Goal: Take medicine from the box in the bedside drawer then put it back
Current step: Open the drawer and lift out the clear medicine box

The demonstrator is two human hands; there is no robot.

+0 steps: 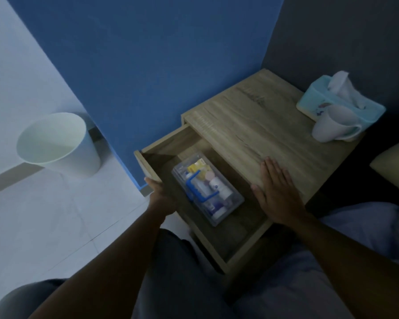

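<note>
While L hand [162,199] clamps drawer [148,168] front, medicine box [207,187] lies between hands; R hand [277,192] flat, fingers apart.

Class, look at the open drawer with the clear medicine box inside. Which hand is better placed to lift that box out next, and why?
Probably the right hand: it lies flat and free on the bedside table, beside the medicine box. The left hand is gripping the drawer front.
</note>
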